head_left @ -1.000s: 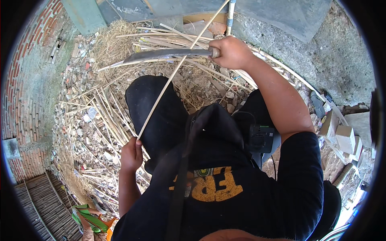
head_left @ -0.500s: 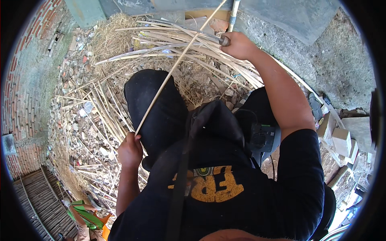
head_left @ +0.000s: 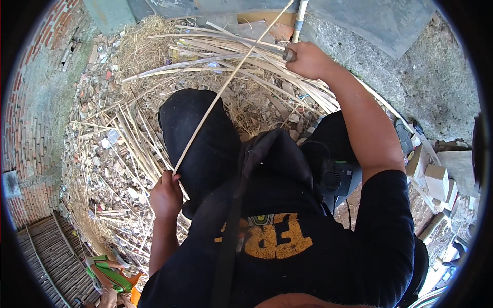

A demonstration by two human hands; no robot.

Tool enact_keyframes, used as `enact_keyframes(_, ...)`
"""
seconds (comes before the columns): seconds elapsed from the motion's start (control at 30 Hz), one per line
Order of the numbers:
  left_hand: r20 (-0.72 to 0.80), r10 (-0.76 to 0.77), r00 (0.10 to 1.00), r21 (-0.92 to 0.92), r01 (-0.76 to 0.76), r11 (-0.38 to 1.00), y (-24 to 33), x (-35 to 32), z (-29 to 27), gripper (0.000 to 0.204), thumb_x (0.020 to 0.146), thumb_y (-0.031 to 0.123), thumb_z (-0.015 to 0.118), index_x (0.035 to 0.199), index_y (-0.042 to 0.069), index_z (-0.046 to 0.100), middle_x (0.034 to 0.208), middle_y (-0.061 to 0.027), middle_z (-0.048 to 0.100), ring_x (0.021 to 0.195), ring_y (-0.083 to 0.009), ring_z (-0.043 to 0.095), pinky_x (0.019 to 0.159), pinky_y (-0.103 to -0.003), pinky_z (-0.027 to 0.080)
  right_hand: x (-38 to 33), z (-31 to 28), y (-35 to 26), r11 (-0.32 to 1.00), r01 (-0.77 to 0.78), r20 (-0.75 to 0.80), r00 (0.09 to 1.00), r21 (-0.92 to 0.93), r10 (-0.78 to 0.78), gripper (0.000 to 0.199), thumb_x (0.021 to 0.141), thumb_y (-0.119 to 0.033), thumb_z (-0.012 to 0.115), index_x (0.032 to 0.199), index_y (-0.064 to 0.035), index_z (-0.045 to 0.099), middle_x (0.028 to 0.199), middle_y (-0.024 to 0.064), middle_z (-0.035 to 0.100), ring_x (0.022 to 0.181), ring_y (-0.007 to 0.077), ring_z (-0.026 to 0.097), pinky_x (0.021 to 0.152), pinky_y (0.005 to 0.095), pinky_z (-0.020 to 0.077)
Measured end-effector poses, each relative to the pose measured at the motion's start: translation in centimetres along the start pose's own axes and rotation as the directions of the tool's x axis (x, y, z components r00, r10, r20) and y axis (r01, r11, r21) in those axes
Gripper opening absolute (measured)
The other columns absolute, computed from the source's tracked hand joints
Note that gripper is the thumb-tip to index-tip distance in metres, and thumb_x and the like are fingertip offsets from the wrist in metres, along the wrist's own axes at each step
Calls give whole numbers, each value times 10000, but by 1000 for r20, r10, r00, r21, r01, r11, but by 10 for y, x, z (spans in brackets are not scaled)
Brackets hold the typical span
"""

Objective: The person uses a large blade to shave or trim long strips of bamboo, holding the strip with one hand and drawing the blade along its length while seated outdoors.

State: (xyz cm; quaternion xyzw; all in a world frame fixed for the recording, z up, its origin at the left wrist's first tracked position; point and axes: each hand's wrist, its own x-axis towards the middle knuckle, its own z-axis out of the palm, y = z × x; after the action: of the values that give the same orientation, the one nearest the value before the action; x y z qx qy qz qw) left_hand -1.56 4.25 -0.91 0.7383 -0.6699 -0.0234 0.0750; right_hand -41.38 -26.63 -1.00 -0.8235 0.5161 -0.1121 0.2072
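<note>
I sit with dark trousers over a litter of cane. My left hand (head_left: 165, 195) is closed on the lower end of a long thin cane strip (head_left: 221, 95), which slants up across my left knee toward the top edge. Stretched far forward, my right hand (head_left: 309, 60) is fisted on a knife handle (head_left: 289, 55) whose grey butt pokes out to the left. The blade is hidden among the pile of split cane strips (head_left: 231, 54) under that hand.
Loose strips, straw and rubble (head_left: 113, 154) cover the ground to my left. A brick wall (head_left: 31, 118) curves at the left, and a woven mat (head_left: 46, 262) lies at lower left beside a green and orange object (head_left: 110, 274). Cardboard boxes (head_left: 436, 179) sit at right below a concrete wall (head_left: 411, 77).
The broad blade, held level above the pile a second ago, has gone down out of sight among the strips. My right hand shifted slightly farther right. My left hand kept its hold on the strip.
</note>
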Motion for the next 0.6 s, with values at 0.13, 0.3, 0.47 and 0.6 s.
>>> enact_keyframes(0.13,109,-91,990,6,91,996,5,0,-7,113,976,170,588,973,61,560,760,-232,634,706,-466,635,604,-547,477,-10,0,-39,996,82,124,989,20,-84,216,761,-215,693,853,-25,648,776,187,662,790,376,663,740,468,521)
enact_keyframes(0.3,44,-25,999,-2,25,1000,4,7,4,106,974,157,584,964,56,551,754,-231,632,692,-466,631,589,-548,470,-9,-13,-41,998,50,170,985,-35,-43,203,753,-188,666,909,-60,686,861,161,697,868,346,680,781,454,536)
enact_keyframes(0.47,75,-3,997,-7,4,1000,8,13,-4,115,980,159,571,961,50,538,741,-237,625,671,-467,622,575,-555,460,-12,-6,-37,996,65,129,990,-66,-56,221,751,-193,669,917,-49,682,846,167,696,858,354,682,772,460,538)
enact_keyframes(0.6,63,4,998,-21,-2,1000,-5,8,13,148,993,181,560,947,46,519,738,-246,621,665,-470,619,570,-559,455,-10,2,-29,996,78,100,992,-52,-72,250,753,-203,670,932,-27,674,839,191,691,855,374,678,786,469,537)
